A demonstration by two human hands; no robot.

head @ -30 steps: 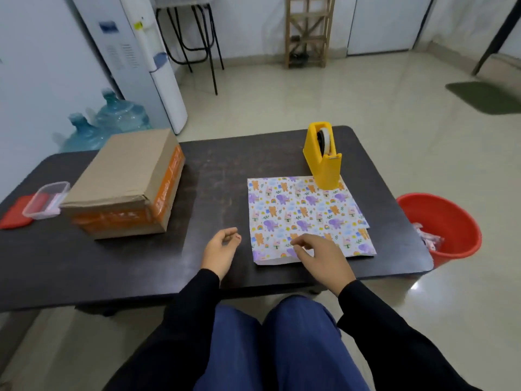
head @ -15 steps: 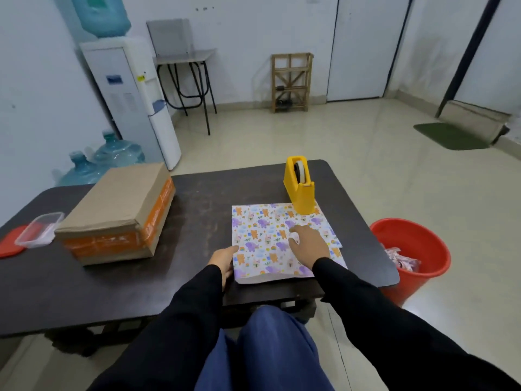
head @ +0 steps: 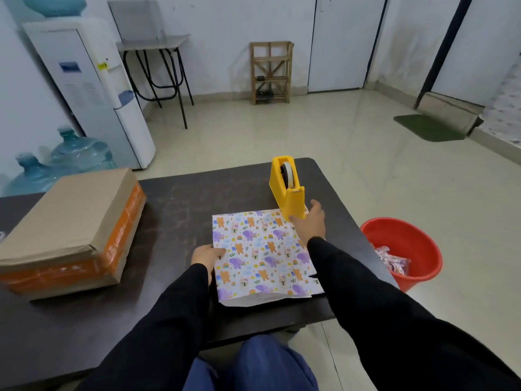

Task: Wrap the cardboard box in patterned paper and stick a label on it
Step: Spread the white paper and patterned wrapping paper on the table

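Note:
A folded sheet of patterned paper (head: 259, 255) with cartoon animals lies on the dark table (head: 183, 198) in front of me. My left hand (head: 205, 255) grips its left edge, thumb on top. My right hand (head: 310, 224) reaches over the paper's far right corner, fingers spread around the near end of the yellow tape dispenser (head: 282, 187), thumb touching its base. The cardboard box (head: 70, 221), banded with orange tape, sits at the table's left, apart from both hands. No label is visible.
A red bucket (head: 423, 266) holding paper scraps stands on the floor right of the table. A white water dispenser (head: 93, 88) and blue water bottles (head: 79, 153) stand behind the table on the left.
My right hand left the paper's middle and moved forward to the tape dispenser. My left hand closed on the paper's left edge. The view has tilted up.

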